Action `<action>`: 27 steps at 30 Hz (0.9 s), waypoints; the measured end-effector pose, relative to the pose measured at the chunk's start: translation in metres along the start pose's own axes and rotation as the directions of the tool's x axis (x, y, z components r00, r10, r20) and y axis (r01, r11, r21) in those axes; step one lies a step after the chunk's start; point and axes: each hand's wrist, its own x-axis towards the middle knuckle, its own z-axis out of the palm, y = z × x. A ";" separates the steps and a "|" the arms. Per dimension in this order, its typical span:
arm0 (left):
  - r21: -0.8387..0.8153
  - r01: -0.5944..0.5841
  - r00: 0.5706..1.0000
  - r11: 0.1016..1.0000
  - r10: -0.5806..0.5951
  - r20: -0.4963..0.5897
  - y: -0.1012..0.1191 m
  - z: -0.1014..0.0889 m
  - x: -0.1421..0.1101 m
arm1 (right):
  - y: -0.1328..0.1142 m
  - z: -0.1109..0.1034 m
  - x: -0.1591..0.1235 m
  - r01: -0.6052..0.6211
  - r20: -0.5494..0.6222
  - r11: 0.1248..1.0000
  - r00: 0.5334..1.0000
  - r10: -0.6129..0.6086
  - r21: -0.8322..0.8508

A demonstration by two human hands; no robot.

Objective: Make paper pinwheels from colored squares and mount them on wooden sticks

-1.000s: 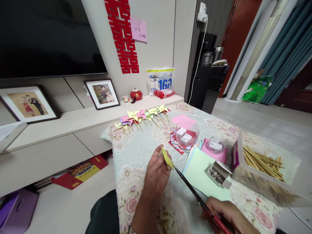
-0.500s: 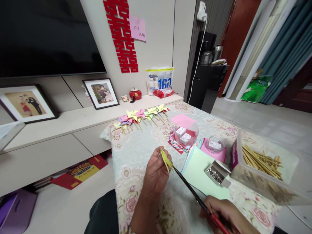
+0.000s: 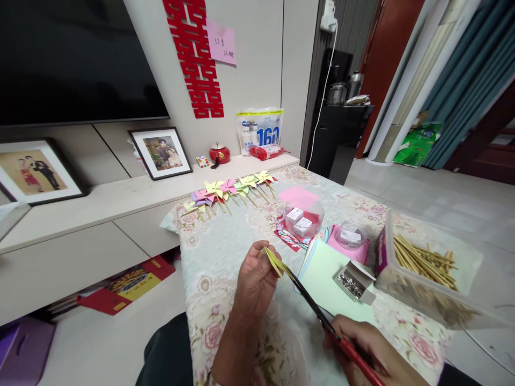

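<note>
My left hand (image 3: 256,287) pinches a folded piece of yellow paper (image 3: 274,262) between thumb and fingers, above the tablecloth. Red-handled scissors (image 3: 309,298) with dark blades are gripped in my right hand (image 3: 364,343). Their tips meet the right-hand end of the paper, and the blades look nearly closed there. Just beyond the scissors lies a stack of pale green sheets (image 3: 322,281). On that stack sits a small open box of metal pins or fasteners (image 3: 351,286).
Finished paper pinwheels (image 3: 214,187) on sticks lie along the far table edge. A clear tub of thin sticks (image 3: 418,300) stands at right. Round clear containers (image 3: 304,217) and patterned paper (image 3: 287,240) lie mid-table. Behind runs a white cabinet (image 3: 116,195) with framed photos.
The scissor blades stay at the yellow paper, whose folded layers have shifted and spread a little. Both hands keep their hold; the whole view has drifted slightly.
</note>
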 end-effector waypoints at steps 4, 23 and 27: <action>-0.006 0.002 1.000 1.000 -0.002 -0.008 0.001 0.000 0.001 | 0.001 -0.001 -0.001 -0.022 0.009 0.998 1.000 0.022 0.053; 0.079 0.032 0.999 0.996 -0.032 0.001 0.000 0.000 0.000 | 0.022 -0.007 -0.004 0.056 -0.070 0.996 0.996 -0.051 0.070; 0.122 0.054 0.997 0.991 -0.059 0.039 -0.002 -0.001 -0.001 | 0.025 -0.007 -0.005 0.056 -0.071 0.994 0.996 -0.049 0.099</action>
